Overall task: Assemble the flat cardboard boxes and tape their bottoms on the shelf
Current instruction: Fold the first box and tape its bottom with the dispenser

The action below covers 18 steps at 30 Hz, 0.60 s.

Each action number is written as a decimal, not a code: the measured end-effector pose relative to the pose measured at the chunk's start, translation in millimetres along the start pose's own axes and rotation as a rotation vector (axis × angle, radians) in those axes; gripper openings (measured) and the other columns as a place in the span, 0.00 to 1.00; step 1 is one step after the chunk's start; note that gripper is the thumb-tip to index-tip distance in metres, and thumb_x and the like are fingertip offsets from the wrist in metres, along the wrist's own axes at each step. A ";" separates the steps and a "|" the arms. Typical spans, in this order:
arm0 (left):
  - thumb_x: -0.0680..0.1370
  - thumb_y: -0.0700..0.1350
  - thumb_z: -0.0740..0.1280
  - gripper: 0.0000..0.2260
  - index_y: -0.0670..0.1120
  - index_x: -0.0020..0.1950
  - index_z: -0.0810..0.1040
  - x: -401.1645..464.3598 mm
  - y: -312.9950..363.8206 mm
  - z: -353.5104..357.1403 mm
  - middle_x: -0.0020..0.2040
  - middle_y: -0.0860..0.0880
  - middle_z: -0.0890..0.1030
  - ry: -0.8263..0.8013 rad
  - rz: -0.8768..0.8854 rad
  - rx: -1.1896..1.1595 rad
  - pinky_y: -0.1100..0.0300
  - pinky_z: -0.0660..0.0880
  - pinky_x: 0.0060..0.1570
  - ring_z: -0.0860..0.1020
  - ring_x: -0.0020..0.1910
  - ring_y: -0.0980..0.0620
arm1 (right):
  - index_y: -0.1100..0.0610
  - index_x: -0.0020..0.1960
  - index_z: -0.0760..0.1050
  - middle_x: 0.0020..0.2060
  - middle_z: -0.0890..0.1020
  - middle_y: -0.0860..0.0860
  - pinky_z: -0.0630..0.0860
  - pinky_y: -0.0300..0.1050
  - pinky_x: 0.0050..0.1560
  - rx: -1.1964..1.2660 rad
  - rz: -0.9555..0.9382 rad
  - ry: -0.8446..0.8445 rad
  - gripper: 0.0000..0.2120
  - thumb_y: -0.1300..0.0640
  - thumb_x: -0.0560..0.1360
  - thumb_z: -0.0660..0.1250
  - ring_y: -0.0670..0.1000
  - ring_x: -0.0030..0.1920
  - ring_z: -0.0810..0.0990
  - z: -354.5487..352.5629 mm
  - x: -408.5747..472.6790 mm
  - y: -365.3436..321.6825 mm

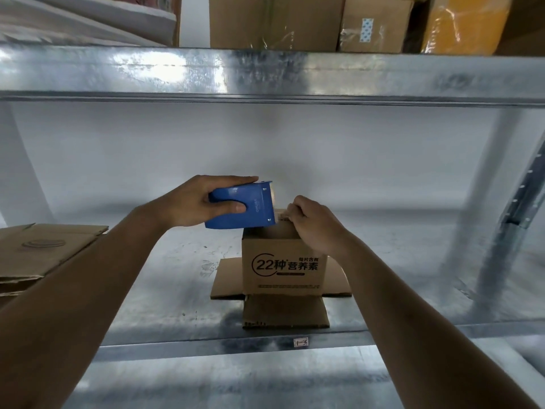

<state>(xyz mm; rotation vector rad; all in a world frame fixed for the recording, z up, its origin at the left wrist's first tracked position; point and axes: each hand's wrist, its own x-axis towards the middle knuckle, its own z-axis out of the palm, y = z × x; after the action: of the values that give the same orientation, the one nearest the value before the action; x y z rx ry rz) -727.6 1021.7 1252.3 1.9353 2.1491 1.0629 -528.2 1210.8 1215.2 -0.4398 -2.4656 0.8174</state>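
Flat boxes lie at the shelf's left; the left hand grips a blue tape dispenser just above the upright box at mid-shelf. The right hand pinches its top flaps shut; light, bendy cardboard, so best held along the folded edges

Printed cardboard box upright on shelf, lower flaps splayed; blue tape dispenser above.
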 end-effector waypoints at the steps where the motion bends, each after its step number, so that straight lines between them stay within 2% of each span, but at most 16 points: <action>1: 0.76 0.53 0.71 0.27 0.63 0.75 0.72 0.8 1.8 -3.6 0.67 0.64 0.78 -0.003 -0.005 -0.009 0.63 0.80 0.56 0.78 0.64 0.60 | 0.50 0.43 0.69 0.40 0.77 0.51 0.66 0.43 0.37 0.001 -0.002 0.000 0.15 0.51 0.88 0.54 0.48 0.39 0.73 -0.7 -0.1 -0.2; 5: 0.76 0.53 0.72 0.26 0.64 0.74 0.73 6.1 8.3 -11.8 0.63 0.67 0.80 -0.031 -0.019 -0.008 0.67 0.79 0.51 0.79 0.61 0.62 | 0.52 0.44 0.70 0.41 0.78 0.50 0.68 0.43 0.37 -0.011 0.009 -0.006 0.15 0.52 0.87 0.54 0.49 0.40 0.75 1.3 2.7 -1.3; 7: 0.76 0.52 0.73 0.26 0.62 0.74 0.74 1.0 1.1 -21.1 0.64 0.68 0.80 -0.030 -0.023 0.050 0.67 0.78 0.56 0.78 0.62 0.64 | 0.54 0.45 0.69 0.45 0.83 0.50 0.74 0.44 0.42 0.094 0.070 0.043 0.13 0.53 0.87 0.54 0.47 0.46 0.81 -5.2 2.9 5.9; 10: 0.75 0.49 0.74 0.24 0.59 0.72 0.77 -26.2 -23.4 -49.4 0.65 0.62 0.82 0.066 -0.067 0.076 0.59 0.76 0.67 0.79 0.65 0.61 | 0.55 0.44 0.67 0.49 0.88 0.48 0.75 0.41 0.50 0.248 0.142 0.124 0.13 0.55 0.87 0.54 0.39 0.54 0.82 -27.9 -1.1 23.7; 13: 0.75 0.47 0.73 0.22 0.59 0.68 0.79 -48.2 -32.5 -60.2 0.62 0.62 0.83 0.182 -0.085 -0.063 0.68 0.76 0.61 0.80 0.64 0.58 | 0.54 0.46 0.69 0.51 0.88 0.47 0.75 0.43 0.57 0.236 0.069 0.061 0.13 0.51 0.88 0.54 0.41 0.57 0.82 -24.0 2.6 17.4; 16: 0.77 0.43 0.72 0.22 0.55 0.70 0.78 -43.9 -22.2 -50.2 0.63 0.62 0.83 0.233 -0.022 -0.151 0.70 0.76 0.56 0.80 0.62 0.62 | 0.51 0.47 0.72 0.52 0.85 0.46 0.78 0.47 0.54 0.054 -0.047 -0.002 0.12 0.48 0.87 0.57 0.45 0.54 0.83 -4.5 9.4 2.9; 18: 0.77 0.40 0.72 0.23 0.53 0.71 0.77 -40.8 -16.2 -44.9 0.63 0.61 0.83 0.244 0.007 -0.199 0.69 0.77 0.56 0.80 0.61 0.62 | 0.50 0.47 0.75 0.52 0.84 0.43 0.77 0.41 0.48 0.020 -0.086 0.020 0.10 0.51 0.86 0.61 0.40 0.51 0.81 -1.5 8.7 0.0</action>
<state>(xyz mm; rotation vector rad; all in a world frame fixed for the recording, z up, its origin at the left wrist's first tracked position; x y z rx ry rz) -754.2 965.7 1262.1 1.8074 2.0525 1.5210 -534.5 1215.3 1219.4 -0.3314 -2.4378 0.7981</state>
